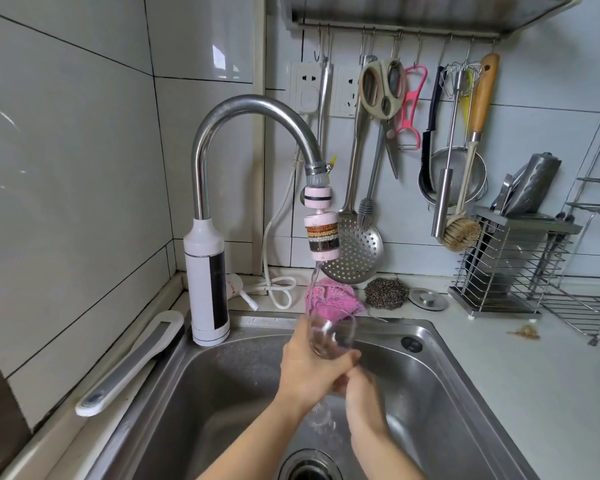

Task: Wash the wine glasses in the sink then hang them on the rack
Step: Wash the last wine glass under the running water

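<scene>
**Glass held under the running tap**

The wine glass (331,336) tilts mouth-up over the sink (430,329), likely so the water stream (313,282) from the faucet filter (323,237) runs inside. The left hand (303,367) wraps its bowl. The right hand (364,393) is blurred just beneath; I cannot tell its grip.

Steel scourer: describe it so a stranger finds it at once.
Start at the steel sink and look along the counter behind its back rim. Right of the pink cloth and left of the flat round metal plug sits the steel scourer: the only dark, wiry, tangled ball there.
</scene>
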`<state>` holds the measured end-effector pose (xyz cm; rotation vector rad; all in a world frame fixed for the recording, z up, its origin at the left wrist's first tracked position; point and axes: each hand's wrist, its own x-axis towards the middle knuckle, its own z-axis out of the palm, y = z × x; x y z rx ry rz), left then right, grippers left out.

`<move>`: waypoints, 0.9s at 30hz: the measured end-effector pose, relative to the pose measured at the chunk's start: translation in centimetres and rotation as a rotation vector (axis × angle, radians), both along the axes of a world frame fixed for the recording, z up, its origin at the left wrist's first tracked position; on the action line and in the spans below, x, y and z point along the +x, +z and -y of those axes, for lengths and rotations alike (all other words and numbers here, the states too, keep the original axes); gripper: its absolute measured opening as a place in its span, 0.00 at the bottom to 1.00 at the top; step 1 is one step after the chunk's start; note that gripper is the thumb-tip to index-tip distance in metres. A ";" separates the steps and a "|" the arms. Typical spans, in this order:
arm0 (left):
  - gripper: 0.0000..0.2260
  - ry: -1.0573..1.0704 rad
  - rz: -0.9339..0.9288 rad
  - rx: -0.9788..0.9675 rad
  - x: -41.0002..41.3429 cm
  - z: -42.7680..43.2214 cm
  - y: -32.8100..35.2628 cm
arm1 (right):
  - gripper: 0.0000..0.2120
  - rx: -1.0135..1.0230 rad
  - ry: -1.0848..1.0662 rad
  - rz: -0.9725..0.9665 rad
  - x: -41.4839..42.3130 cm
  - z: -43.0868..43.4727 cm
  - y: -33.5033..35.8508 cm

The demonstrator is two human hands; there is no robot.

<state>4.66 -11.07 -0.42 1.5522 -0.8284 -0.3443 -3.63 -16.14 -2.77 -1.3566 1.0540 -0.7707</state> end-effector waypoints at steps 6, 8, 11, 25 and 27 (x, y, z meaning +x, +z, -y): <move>0.29 -0.064 0.192 -0.163 -0.6 0.0 0.7 | 0.15 0.340 -0.146 0.389 0.5 -0.8 0.7; 0.29 -0.064 0.309 -0.211 -0.7 0.1 0.6 | 0.17 0.461 -0.178 0.469 0.4 -0.7 1.2; 0.31 -0.073 0.580 -0.180 -0.4 0.0 0.0 | 0.29 0.456 -0.181 0.552 -0.9 0.3 1.6; 0.35 0.150 1.210 0.061 1.6 -0.7 -0.2 | 0.24 0.106 0.012 0.527 -0.7 -1.5 2.9; 0.41 0.248 1.032 0.064 1.4 -0.6 -0.6 | 0.23 0.174 0.020 0.593 -0.6 -1.5 2.8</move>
